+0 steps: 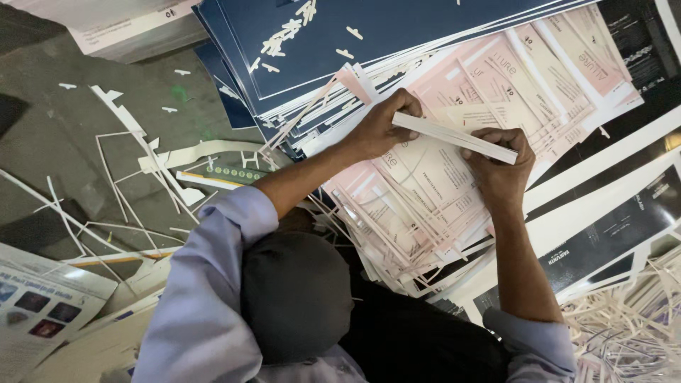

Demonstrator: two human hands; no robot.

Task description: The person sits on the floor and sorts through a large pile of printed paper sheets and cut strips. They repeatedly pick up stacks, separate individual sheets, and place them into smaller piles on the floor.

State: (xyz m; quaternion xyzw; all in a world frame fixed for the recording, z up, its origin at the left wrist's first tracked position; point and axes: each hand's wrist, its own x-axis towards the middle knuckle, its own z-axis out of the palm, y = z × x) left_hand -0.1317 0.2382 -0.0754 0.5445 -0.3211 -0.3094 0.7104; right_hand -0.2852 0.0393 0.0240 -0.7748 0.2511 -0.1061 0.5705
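My left hand (379,129) and my right hand (501,172) together grip a thin stack of white cards (454,137), seen edge-on and slanting down to the right. The left hand pinches its upper left end, and the right hand holds its lower right end. The stack hovers just over a fanned pile of pink printed sheets (418,206). Light blue sleeves (206,284) and a dark cap (298,291) fill the bottom of the view.
A pile of dark blue sheets (397,28) lies behind the pink ones. Black-and-white printed sheets (610,234) spread at the right. White paper offcut strips (142,163) litter the grey floor at left and heap up at bottom right (628,330). A printed leaflet (35,305) lies at bottom left.
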